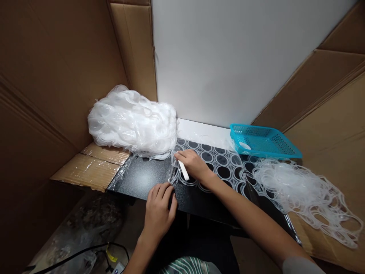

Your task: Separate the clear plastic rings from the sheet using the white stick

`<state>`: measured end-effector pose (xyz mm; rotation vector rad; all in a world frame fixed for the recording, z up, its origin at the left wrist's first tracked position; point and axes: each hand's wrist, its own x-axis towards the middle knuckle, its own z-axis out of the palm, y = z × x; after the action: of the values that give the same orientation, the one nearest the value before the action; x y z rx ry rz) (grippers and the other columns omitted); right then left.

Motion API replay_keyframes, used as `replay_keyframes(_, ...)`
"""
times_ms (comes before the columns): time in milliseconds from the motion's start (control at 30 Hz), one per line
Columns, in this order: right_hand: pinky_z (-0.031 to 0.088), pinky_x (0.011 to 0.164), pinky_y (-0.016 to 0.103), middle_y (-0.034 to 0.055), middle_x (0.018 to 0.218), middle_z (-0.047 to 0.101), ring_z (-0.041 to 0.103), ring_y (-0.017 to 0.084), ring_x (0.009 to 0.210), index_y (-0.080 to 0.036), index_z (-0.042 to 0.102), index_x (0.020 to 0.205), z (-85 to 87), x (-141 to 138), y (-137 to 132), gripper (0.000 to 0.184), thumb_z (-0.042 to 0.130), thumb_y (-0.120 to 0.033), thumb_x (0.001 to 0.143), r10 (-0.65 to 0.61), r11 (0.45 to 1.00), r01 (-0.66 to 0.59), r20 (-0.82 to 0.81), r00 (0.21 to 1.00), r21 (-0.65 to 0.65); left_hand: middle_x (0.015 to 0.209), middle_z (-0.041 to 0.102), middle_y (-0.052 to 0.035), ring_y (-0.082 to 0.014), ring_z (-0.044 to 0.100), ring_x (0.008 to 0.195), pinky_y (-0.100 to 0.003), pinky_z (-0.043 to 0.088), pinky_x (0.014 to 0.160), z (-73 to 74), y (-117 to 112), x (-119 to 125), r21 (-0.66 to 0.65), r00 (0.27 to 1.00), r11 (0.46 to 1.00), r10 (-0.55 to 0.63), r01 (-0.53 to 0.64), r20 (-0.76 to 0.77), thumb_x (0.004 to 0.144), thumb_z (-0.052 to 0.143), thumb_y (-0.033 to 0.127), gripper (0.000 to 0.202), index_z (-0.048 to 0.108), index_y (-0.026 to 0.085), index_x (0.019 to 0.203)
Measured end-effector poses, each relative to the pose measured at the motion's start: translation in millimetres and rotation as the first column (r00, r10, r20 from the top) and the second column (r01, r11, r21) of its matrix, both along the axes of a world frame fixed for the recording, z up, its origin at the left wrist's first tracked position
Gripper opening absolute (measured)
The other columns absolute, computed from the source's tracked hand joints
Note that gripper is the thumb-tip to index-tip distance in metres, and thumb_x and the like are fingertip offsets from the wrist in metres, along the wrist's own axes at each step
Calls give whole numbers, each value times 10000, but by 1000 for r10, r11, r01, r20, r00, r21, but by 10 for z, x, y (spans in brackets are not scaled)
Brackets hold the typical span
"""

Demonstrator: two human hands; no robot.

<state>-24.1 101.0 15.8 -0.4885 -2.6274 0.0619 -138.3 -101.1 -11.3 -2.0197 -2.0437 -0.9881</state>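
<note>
A clear plastic sheet with rows of ring outlines [221,160] lies flat on the black tabletop [139,175]. Its left edge is crumpled and runs down toward me. My right hand [192,163] is closed around a flat white stick-like tool [184,171], held slanted over the sheet's left end. The tool's far end is hidden in the fingers. At the table's front edge rests my left hand [160,203], with bent fingers on the sheet's lower left edge and the thumb apart from them. Its fingertips are partly hidden.
A big pile of thin white plastic rings [134,123] stands at the back left. A blue basket [266,139] with a white piece inside sits back right. Punched-out plastic webbing [296,186] is heaped at the right. Cardboard walls [57,57] enclose both sides; cables [85,249] lie below left.
</note>
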Motion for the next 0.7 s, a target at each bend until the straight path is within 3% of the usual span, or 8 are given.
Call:
replay_keyframes(233,506,946,403,142,1113,753,683,261,1016,-130,698,1136,139,-173,324,214,498,-164,1069,-46,999,46,-2,999,-3,1179,714,-95,-274,641,1094,-440,486,1001,-1,-19,-4,2,1000,1000,4,-4,15,983,541,160,197,645,190,1147)
replay_keyframes(333,511,965,412,146,1163,749,685,265,1061,-134,696,1165,78,-129,348,248,467,-175,1078,-39,999,37,-57,998,-27,1182,716,-93,-274,641,1098,-431,485,996,-1,-22,-5,2,1000,1000,7,-7,20,983,539,160,195,648,195,1141)
replay_keyframes(533,528,991,422,131,1184,757,702,269,1076,-165,712,1203,-110,-53,424,286,458,-196,1074,-150,983,130,-155,977,-131,1196,717,-90,-276,637,1102,-445,476,993,-14,-2,-21,-2,1000,1000,9,-9,-9,989,539,172,197,643,193,1155)
replay_keyframes(700,531,1028,456,150,1221,752,703,296,1129,-149,728,1228,-64,-14,571,314,469,-168,1051,-217,967,175,-234,948,-187,1209,722,-86,-284,645,1113,-452,478,998,-41,3,1,5,1000,1000,23,-23,-21,981,553,182,212,653,210,1166)
